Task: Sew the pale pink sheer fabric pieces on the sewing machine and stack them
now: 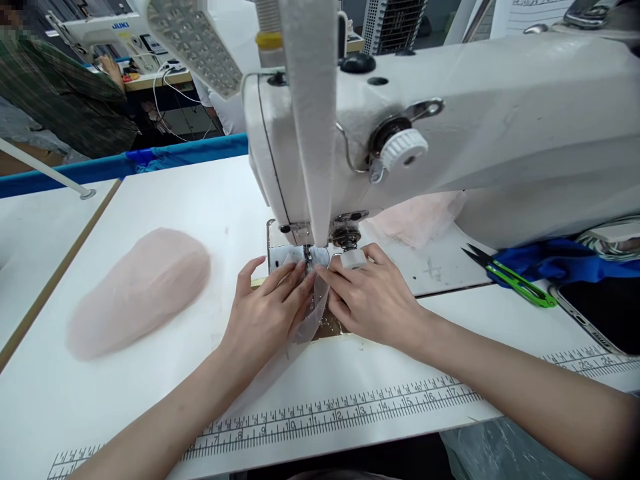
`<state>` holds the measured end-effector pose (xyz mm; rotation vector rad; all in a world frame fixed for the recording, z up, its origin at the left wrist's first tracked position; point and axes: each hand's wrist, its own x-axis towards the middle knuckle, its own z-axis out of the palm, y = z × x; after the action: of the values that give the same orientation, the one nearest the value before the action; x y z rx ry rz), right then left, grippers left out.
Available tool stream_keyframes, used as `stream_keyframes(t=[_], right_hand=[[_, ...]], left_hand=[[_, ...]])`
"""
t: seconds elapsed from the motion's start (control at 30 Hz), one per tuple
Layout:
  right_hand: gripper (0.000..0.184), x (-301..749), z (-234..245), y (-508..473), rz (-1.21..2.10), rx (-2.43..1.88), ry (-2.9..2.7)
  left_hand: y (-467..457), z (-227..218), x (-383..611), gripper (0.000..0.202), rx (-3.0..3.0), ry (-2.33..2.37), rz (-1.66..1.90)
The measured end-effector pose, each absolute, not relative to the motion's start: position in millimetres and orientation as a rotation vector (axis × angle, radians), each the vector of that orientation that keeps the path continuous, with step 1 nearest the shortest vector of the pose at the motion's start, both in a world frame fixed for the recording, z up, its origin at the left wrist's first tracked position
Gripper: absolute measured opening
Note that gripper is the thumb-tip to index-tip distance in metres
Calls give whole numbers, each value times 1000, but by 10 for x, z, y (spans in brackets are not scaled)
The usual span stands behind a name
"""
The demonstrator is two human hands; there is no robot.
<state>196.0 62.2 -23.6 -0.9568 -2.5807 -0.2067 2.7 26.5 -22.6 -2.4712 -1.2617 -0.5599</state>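
A strip of sheer pale fabric (314,319) runs under the presser foot (309,255) of a white sewing machine (425,127) and trails toward the table's front edge. On its left side, my left hand (270,303) has its fingertips closed on the fabric close to the foot, with the outer finger spread away. From the right, my right hand (377,300) pinches the same fabric, its fingertips almost meeting the left ones. The thumbs and the needle tip are mostly hidden. A folded pale pink sheer piece (145,290) lies left of my left hand.
More pink sheer fabric (420,217) lies beneath the machine arm. Green thread snips (520,280), a blue cloth (565,260) and a phone (605,310) lie at right. A printed ruler (310,420) follows the front edge. Another person (65,93) sits by a second machine (115,40).
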Motion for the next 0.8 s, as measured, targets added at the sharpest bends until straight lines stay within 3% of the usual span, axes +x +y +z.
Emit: stream_keyframes(t=[0.53, 0.8], right_hand=[[24, 1955, -219, 623, -233, -964, -2592], [25, 1944, -200, 634, -248, -980, -2608]], left_hand=[[268, -265, 26, 37, -2497, -1292, -651], [293, -263, 5, 32, -2503, -1286, -631]])
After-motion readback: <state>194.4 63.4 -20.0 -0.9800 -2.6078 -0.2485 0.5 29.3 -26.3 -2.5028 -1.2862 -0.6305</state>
